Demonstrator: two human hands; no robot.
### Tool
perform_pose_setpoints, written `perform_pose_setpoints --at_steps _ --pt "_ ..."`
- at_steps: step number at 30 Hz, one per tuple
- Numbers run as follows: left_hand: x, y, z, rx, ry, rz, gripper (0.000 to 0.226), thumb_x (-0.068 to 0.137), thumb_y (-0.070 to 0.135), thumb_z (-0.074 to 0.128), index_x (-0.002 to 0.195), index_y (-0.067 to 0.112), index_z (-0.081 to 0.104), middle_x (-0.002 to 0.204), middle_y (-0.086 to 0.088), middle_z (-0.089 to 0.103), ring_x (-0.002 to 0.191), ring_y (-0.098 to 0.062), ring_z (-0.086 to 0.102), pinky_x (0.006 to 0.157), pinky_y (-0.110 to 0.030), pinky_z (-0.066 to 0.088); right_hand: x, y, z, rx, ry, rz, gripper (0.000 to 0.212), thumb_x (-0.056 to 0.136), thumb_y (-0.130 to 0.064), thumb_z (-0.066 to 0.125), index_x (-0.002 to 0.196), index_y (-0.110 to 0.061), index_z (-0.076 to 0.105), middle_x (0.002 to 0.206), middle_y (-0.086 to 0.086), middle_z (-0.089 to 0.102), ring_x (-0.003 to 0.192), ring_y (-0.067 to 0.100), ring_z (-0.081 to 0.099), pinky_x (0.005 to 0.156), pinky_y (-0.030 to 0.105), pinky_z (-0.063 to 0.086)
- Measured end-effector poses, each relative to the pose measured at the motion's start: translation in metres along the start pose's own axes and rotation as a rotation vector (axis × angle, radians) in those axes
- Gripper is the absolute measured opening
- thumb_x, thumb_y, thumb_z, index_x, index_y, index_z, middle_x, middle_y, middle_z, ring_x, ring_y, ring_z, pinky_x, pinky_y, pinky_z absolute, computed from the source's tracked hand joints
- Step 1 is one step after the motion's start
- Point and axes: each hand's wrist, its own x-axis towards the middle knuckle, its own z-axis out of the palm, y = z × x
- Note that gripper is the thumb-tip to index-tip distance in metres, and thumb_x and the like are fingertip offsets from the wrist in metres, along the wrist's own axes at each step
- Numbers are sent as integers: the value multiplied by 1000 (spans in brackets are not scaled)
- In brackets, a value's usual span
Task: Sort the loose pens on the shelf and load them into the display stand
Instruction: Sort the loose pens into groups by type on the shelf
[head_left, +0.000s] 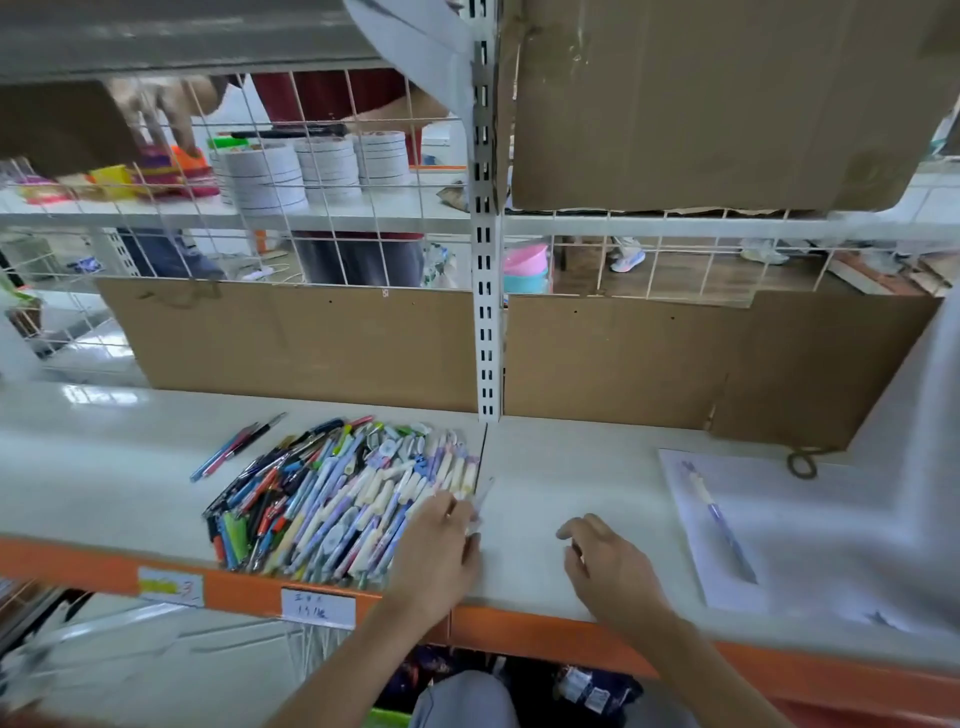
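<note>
Bright even light, soft blur, warped edges

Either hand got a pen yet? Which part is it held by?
Left hand pinches a pale pen near its lower end at the pile's right edge; the grip is blurred. Right hand holds nothing.

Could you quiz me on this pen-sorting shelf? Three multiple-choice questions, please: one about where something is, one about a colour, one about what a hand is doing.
1. Where does the single pen lie?
A. on the paper sheet
B. inside the pile
C. on the floor

2. What colour is the shelf's front edge?
A. blue
B. orange
C. green

3. What is the right hand doing?
A. gripping a pen
B. holding paper
C. holding nothing

Answers:
1 A, it rests on the white sheet at the right.
2 B, the strip carrying the labels is orange.
3 C, its fingers are loosely curled above bare shelf.
</note>
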Motion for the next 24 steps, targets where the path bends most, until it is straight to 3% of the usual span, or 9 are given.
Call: perform_pose_setpoints --at_steps 3,8,14,21,24 --pt "-8 -18 -8 73 -10 -94 28 91 33 50 113 17 53 106 0 48 92 -13 49 78 -21 43 4 -15 13 18 -35 -30 30 100 -22 32 125 -21 48 122 -7 48 74 6 48 74 22 42" --pt "-14 -32 -10 129 -40 -131 30 93 39 44 113 19 51 109 2 46 98 -12 47 86 -21 40 22 -41 23 7 -56 -72 28 101 -22 33 124 -20 48 123 -5 47 101 13 57 83 23 43" --pt "-12 -34 -11 128 -87 -170 23 91 35 45 101 16 53 104 -2 46 96 -17 49 81 -26 40 56 -70 30 -18 -51 -190 30 98 -17 40 127 -20 51 124 0 42 82 21 51 69 26 39" --pt "-13 -33 -12 77 -61 -185 29 98 34 36 109 12 51 109 -2 48 99 -16 48 80 -24 36 74 -66 30 -94 -110 -139 24 95 -13 46 117 -15 52 113 6 41 77 22 42 72 30 41" --pt "-15 -32 -17 15 -35 -190 23 99 34 35 100 13 45 98 -1 47 88 -15 46 71 -23 33 73 -60 29 -99 -88 -93 27 96 -14 43 123 -15 49 113 5 41 80 25 47 73 31 42"
